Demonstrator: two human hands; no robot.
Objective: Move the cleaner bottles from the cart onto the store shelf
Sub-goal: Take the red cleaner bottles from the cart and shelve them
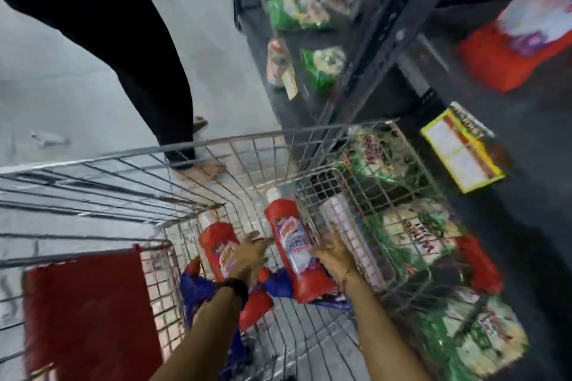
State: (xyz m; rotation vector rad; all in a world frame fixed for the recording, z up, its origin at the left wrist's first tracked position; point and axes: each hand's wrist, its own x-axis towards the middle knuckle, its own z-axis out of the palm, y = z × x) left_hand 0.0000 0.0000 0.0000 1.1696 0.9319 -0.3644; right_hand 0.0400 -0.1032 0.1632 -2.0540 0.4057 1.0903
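Note:
Two red cleaner bottles lie inside the wire cart. My left hand rests over the left bottle, fingers curled around it. The right bottle has a white and purple label and a blue cap end toward me. My right hand is against that bottle's right side, fingers spread. A pale pink bottle lies by the cart's right wall. The dark store shelf stands to the right of the cart. The picture is blurred.
Green packets and a red-based pack stand on the shelves. A yellow price tag hangs at the shelf edge. A person in black trousers stands just beyond the cart's front. A red flap covers the cart seat at left.

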